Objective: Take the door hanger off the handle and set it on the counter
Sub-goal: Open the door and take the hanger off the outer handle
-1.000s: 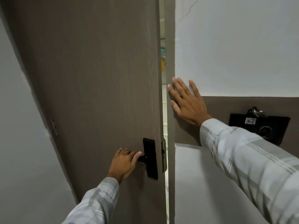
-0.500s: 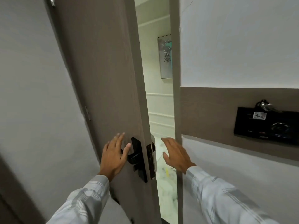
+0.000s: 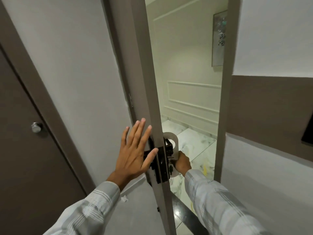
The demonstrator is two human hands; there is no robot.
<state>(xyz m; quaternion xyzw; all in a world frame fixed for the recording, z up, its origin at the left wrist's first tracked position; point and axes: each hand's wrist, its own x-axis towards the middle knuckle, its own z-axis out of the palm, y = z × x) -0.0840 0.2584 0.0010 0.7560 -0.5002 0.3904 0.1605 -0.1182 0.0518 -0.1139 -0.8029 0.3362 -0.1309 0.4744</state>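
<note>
A white door hanger [image 3: 173, 145] with black print hangs by its round loop on the outer black handle [image 3: 168, 150] of the grey-brown door [image 3: 145, 92], which stands edge-on and open. My right hand [image 3: 183, 163] reaches round the door's edge and is closed on the hanger's lower part. My left hand [image 3: 135, 150] lies flat with fingers spread against the door's inner face, its thumb over the inner black handle [image 3: 147, 154]. No counter is in view.
A second brown door with a round silver knob [image 3: 36, 127] is at the left. The door frame [image 3: 224, 92] and a white and brown wall with a black panel [image 3: 308, 134] are at the right. A marble floor [image 3: 193, 146] lies beyond.
The door has swung further open and shows its outer side. My right hand went from the gap to the outer handle and closed on the hanger. My left hand stays flat on the door.
</note>
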